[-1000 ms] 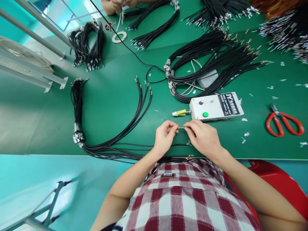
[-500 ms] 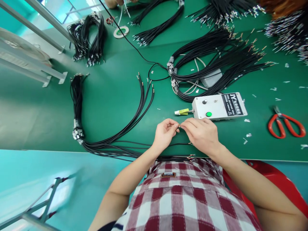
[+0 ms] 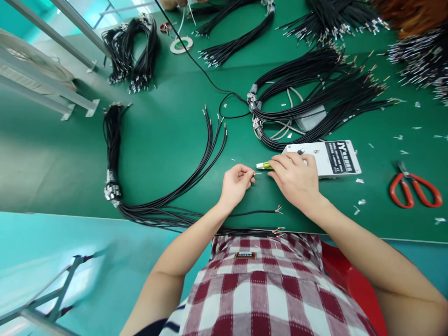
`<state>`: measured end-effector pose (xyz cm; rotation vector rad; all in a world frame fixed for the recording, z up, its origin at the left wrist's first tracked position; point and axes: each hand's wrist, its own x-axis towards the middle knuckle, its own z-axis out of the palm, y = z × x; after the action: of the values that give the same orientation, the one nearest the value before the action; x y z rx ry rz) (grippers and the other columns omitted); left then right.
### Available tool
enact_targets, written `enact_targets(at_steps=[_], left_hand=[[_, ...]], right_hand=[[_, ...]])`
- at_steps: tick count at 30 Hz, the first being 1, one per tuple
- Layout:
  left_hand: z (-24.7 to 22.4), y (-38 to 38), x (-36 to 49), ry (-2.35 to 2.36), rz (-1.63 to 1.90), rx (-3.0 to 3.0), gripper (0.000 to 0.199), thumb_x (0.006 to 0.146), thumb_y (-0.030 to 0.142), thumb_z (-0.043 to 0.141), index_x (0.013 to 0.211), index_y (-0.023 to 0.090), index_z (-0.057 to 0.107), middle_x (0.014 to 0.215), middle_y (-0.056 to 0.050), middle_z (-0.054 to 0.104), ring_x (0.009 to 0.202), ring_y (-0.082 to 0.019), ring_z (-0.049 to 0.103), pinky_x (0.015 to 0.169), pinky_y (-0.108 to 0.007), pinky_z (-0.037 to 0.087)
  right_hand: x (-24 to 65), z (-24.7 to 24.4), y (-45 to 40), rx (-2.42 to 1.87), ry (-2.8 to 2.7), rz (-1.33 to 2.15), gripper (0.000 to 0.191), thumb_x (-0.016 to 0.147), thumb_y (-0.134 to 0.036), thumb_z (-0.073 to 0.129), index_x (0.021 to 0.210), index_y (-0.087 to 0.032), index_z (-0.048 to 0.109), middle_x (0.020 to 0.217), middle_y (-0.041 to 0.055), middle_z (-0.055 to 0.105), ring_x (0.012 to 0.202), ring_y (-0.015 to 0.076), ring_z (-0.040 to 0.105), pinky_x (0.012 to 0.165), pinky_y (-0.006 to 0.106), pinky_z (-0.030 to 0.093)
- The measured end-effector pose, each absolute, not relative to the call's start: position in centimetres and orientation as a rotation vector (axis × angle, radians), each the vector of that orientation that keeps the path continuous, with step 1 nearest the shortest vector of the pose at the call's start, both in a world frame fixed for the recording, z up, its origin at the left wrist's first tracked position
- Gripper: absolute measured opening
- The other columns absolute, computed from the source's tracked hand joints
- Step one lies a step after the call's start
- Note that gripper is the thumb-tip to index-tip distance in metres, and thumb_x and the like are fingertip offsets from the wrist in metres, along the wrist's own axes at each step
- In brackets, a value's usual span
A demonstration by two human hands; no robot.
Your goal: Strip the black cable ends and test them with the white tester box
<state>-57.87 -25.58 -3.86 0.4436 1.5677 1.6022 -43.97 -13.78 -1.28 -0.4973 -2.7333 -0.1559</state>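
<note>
My left hand (image 3: 237, 185) is closed in a pinch around the end of a black cable (image 3: 254, 173), with thin stripped wires poking out to the right. Just beyond those wires is the white tip of a yellow-green sleeve (image 3: 263, 165) on a white wire-twisting machine (image 3: 320, 161). My right hand (image 3: 296, 179) lies over the machine's left end, covering its green button. Its fingers and thumb are apart around the sleeve, and no cable shows in them. Below, a loose cable with split wires (image 3: 278, 210) lies beside more cables from a tied bundle (image 3: 113, 191).
Red-handled cutters (image 3: 415, 186) lie at the right among white scraps. Tied black cable bundles (image 3: 301, 70) spread behind the machine, with more cables (image 3: 143, 51) at the back left. A tape roll (image 3: 181, 45) is near another person's hand (image 3: 171, 3). The table edge runs along my apron.
My right hand has let go of the cable end and moved up onto the left end of the machine. My left hand has shifted slightly left and up, still pinching the cable.
</note>
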Motion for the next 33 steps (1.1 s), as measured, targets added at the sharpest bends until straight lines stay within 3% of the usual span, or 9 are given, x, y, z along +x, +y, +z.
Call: enact_targets(at_steps=[4,10,21,25,29,33], left_hand=[[-4.1,-24.8,-58.9,1.614,1.595,0.468,0.017,0.076,0.025,0.074,0.074,0.013,0.061,0.056,0.001,0.061,0.041,-0.003,0.043,0.041,-0.016,0.029],[-4.7,-23.9,-59.5,1.67,1.555,0.5,0.015,0.078,0.023,0.072,0.072,0.014,0.061,0.055,0.002,0.061,0.041,-0.004,0.043,0.041,-0.017,0.028],[-5.6,-22.8,-59.7,1.839,1.428,0.684,0.01,0.081,0.019,0.064,0.072,0.016,0.06,0.058,0.001,0.061,0.048,-0.007,0.051,0.051,-0.019,0.038],[-5.4,-22.8,-59.8,1.875,1.395,0.71,0.01,0.081,0.019,0.063,0.072,0.016,0.06,0.057,0.001,0.061,0.048,-0.008,0.052,0.053,-0.019,0.039],[-5.2,-22.9,-59.8,1.883,1.391,0.71,0.009,0.08,0.018,0.063,0.072,0.016,0.059,0.057,0.001,0.062,0.048,-0.008,0.052,0.051,-0.019,0.038],[-5.0,-22.9,-59.7,1.879,1.378,0.701,0.01,0.079,0.018,0.063,0.07,0.016,0.06,0.057,0.001,0.062,0.047,-0.008,0.051,0.049,-0.019,0.037]], right_hand=[[-44.9,-2.0,-12.7,-0.457,-2.832,-0.218,0.013,0.096,-0.013,0.052,0.1,-0.018,0.064,0.095,0.0061,0.072,0.094,0.0226,0.054,0.084,0.041,0.03],[-45.6,-2.5,-11.6,-0.411,-2.827,-0.091,0.024,0.094,-0.009,0.049,0.077,-0.025,0.056,0.071,0.0009,0.061,0.082,0.0208,0.051,0.086,0.039,0.035],[-45.9,-2.2,-11.5,-0.398,-2.871,-0.148,0.021,0.091,-0.01,0.052,0.076,-0.023,0.059,0.072,0.0032,0.064,0.082,0.0216,0.054,0.087,0.043,0.036],[-45.7,-1.1,-11.9,-0.416,-2.906,-0.071,0.008,0.09,-0.015,0.058,0.092,-0.019,0.065,0.086,0.0075,0.071,0.092,0.0257,0.058,0.094,0.05,0.033],[-42.4,0.1,-11.9,-0.434,-2.757,0.066,0.026,0.094,-0.022,0.058,0.12,-0.019,0.061,0.121,0.0097,0.071,0.112,0.0275,0.06,0.103,0.052,0.029],[-37.4,-0.9,-12.2,-0.65,-2.462,0.121,0.026,0.093,-0.021,0.058,0.119,-0.025,0.06,0.127,0.0068,0.07,0.118,0.0278,0.061,0.105,0.05,0.033]])
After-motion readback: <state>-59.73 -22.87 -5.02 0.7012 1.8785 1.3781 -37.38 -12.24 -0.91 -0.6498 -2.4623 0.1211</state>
